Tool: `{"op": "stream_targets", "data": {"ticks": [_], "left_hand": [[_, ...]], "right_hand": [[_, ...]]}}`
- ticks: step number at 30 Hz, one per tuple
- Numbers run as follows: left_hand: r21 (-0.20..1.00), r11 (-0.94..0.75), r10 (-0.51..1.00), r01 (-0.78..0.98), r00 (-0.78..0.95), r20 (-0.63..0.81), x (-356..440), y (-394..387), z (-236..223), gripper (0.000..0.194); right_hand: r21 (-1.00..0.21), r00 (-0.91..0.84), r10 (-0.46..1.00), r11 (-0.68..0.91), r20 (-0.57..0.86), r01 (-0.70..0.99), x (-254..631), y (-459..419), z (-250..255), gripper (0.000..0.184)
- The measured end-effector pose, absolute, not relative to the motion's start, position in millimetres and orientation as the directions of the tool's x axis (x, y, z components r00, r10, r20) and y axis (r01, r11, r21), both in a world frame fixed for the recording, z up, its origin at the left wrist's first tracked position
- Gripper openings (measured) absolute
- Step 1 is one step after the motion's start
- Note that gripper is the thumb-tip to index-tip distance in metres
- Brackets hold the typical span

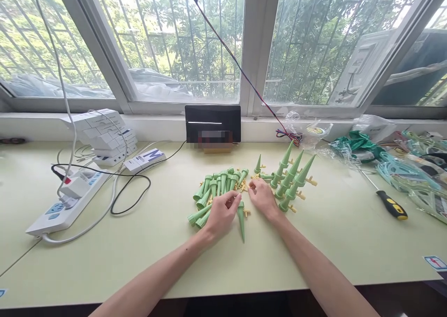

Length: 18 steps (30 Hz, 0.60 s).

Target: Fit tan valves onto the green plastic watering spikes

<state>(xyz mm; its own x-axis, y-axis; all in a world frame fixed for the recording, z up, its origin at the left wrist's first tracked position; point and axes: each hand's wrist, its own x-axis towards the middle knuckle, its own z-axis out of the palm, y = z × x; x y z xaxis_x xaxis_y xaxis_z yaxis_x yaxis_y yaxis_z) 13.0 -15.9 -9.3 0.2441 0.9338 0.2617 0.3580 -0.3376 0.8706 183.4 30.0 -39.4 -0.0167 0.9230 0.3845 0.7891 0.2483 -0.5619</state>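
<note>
My left hand is closed, thumb and fingers pinched at the wide top end of a green plastic watering spike. That spike points toward me and has a small yellow valve on its side. My right hand is curled, its fingertips down by small yellow valve pieces; whatever it pinches is hidden. Left of the hands lies a pile of green spikes, partly covered by my left hand. Several assembled spikes with yellow valves stand point-up, stacked in leaning columns, beside my right hand.
A power strip with cables and stacked white boxes are at the left. A black screen stands by the window. At the right lie a screwdriver and plastic-wrapped items. The table's front edge is near me.
</note>
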Motion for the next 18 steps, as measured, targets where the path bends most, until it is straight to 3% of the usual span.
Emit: {"op": "stream_targets", "data": {"ticks": [8, 18], "left_hand": [[0.880, -0.337, 0.937, 0.334, 0.215, 0.276, 13, -13, -13, 0.034], [0.900, -0.291, 0.952, 0.324, 0.193, 0.238, 13, -15, -10, 0.030]], "right_hand": [[-0.660, 0.045, 0.918, 0.249, 0.395, 0.709, 180, 23, -34, 0.014], [-0.773, -0.151, 0.885, 0.459, 0.440, 0.437, 186, -5, -19, 0.024]]}}
